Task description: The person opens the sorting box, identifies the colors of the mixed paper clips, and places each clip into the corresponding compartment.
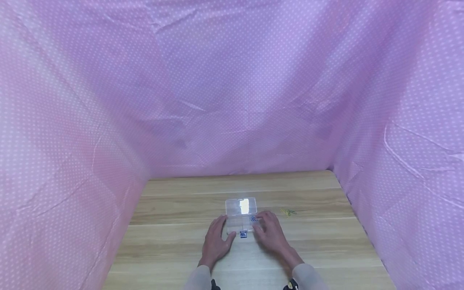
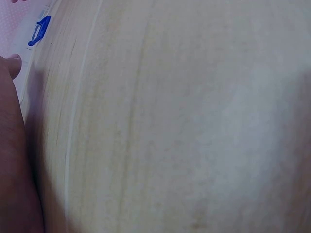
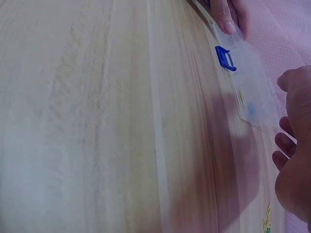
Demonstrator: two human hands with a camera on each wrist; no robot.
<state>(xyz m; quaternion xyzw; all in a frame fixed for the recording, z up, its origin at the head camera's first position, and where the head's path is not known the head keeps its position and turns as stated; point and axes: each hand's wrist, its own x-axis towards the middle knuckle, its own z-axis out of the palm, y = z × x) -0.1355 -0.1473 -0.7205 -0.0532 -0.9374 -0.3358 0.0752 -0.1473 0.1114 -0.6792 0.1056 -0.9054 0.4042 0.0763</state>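
Observation:
A clear plastic box [image 1: 235, 224] with a blue latch [image 1: 243, 234] lies on the table, its transparent lid [image 1: 233, 207] swung back. My left hand [image 1: 214, 243] holds the box's left side, thumb at the front corner and fingers along the edge. In the right wrist view, the left thumb [image 3: 227, 25] lies on the rim. Small blue pieces [image 1: 253, 219] are in the right-hand compartment, and a thin yellow piece [image 3: 242, 97] shows near the front wall. My right hand [image 1: 271, 233] is over the box's right end, thumb and forefinger apart, nothing visible between them.
A small pile of yellow and green paper clips [image 1: 288, 212] lies on the wooden table [image 1: 174, 225], right of the box. Pink dotted cloth [image 1: 232, 100] hangs around the back and both sides of the table.

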